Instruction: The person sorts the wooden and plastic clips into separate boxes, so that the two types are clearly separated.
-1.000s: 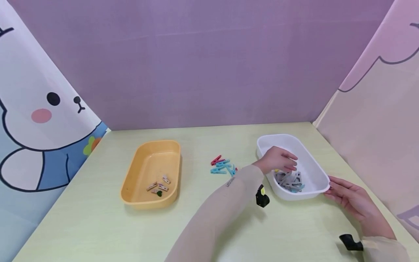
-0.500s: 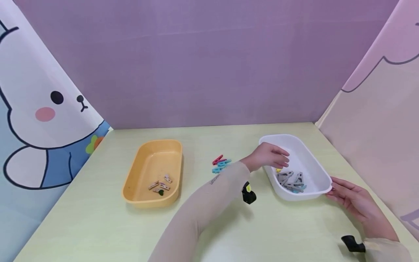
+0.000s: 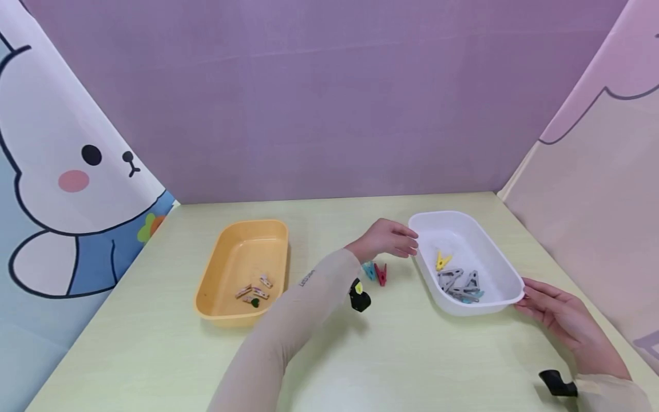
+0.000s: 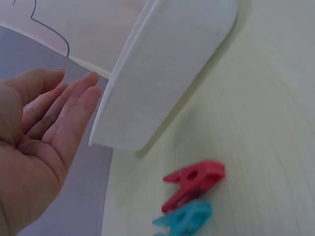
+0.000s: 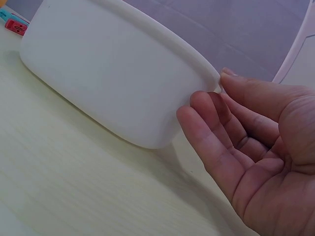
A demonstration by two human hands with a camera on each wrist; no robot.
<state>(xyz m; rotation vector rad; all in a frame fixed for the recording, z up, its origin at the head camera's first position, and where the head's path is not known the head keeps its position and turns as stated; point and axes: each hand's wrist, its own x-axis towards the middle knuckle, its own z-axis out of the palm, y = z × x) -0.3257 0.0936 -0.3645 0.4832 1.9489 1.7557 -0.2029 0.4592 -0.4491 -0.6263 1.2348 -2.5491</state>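
My left hand is just outside the left rim of the white plastic tub, fingers extended and holding nothing. In the left wrist view its palm faces the camera. At the tub's near right corner my right hand pinches the rim, thumb on top and curled fingers against the wall. Inside the tub lie a yellow clothespin and several grey clothespins, with a bit of light blue among them. A red clothespin and a blue clothespin are on the table below my left wrist.
A yellow tub stands at the left, with several small wooden clothespins and a dark green piece in it. A purple backdrop rises behind the table. My left forearm hides part of the tabletop.
My left hand has moved left, out from over the white tub, uncovering the yellow clothespin. Its forearm now covers most of the loose clothespins. The right hand keeps its place at the rim.
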